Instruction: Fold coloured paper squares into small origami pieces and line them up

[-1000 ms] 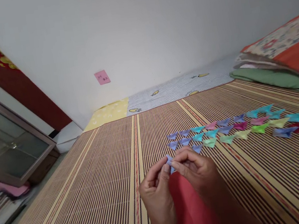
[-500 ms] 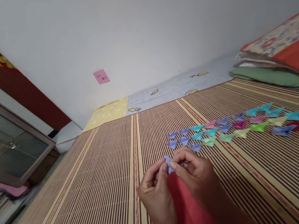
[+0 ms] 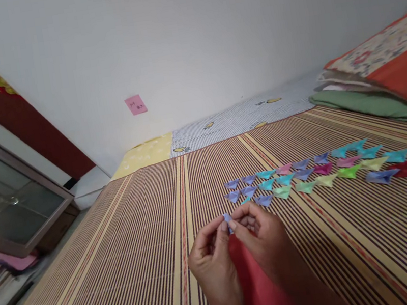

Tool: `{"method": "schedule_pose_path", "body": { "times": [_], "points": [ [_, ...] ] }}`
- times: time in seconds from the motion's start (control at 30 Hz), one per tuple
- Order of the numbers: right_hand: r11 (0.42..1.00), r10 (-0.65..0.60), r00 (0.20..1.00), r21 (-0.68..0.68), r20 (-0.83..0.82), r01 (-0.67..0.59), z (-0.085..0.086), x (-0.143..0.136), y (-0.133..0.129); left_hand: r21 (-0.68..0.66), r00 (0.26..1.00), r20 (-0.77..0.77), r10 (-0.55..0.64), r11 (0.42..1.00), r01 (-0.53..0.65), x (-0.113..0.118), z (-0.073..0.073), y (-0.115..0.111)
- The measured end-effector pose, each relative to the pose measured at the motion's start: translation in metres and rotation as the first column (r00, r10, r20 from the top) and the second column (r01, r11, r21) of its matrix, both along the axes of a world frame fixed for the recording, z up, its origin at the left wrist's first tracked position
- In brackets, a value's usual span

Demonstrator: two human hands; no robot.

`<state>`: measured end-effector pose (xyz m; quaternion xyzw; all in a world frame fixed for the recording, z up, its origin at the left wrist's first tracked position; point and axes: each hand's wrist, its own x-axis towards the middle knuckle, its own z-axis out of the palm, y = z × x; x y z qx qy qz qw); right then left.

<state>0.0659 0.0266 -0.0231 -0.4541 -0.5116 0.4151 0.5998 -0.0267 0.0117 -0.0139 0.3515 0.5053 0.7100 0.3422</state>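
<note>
The left hand (image 3: 214, 259) and the right hand (image 3: 265, 230) hold together one small blue paper (image 3: 227, 218), at the lower middle of the frame.
Thumbs and forefingers of both hands pinch this paper, and they hide much of it. Right of the centre, folded papers (image 3: 323, 169) of many colours lie in rows on the striped mat (image 3: 126, 252). A pink note (image 3: 136, 105) is on the wall (image 3: 185, 37), left of the centre.

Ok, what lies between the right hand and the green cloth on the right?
In the head view, rows of small colorful folded papers lie between the right hand and the green cloth, with striped mat beyond them.
</note>
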Motion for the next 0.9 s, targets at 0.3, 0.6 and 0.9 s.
{"method": "schedule_pose_path", "body": {
  "times": [0.3, 0.6, 0.9],
  "points": [
    [0.977, 0.194, 0.980, -0.086, -0.039, -0.196, 0.010, 0.013, 0.001, -0.018, 0.999, 0.040, 0.032, 0.999, -0.031, 0.005, -0.003, -0.002],
    [0.980, 0.197, 0.980, -0.022, -0.018, -0.198, 0.006, 0.018, 0.002, -0.044, 0.992, 0.083, -0.092, 0.994, 0.096, -0.001, -0.001, -0.003],
    [0.976, 0.217, 0.976, 0.002, 0.020, -0.218, 0.007, 0.025, 0.002, -0.055, 0.952, 0.074, -0.299, 0.951, 0.303, -0.017, 0.003, -0.001]
  ]
}}
